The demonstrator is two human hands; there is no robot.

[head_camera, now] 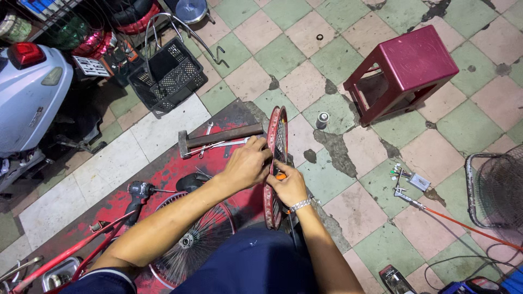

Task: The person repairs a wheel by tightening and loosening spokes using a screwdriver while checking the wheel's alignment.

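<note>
Nearest, a spoked wheel (193, 242) lies flat by the left knee. Right hand (287, 187) pinches an orange-handled tool (280, 176) against the red wheel rim (275, 163), which stands upright on edge. Left hand (246, 164) grips the rim's edge. Beyond, a hammer (218, 138) lies near; the maroon stool (400, 73) stands well apart across open tile.

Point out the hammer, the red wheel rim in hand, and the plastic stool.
hammer (218, 138), head view, on its rusty handle.
red wheel rim (271, 126), head view, on its upper curved edge.
plastic stool (419, 59), head view, on its seat top.
</note>
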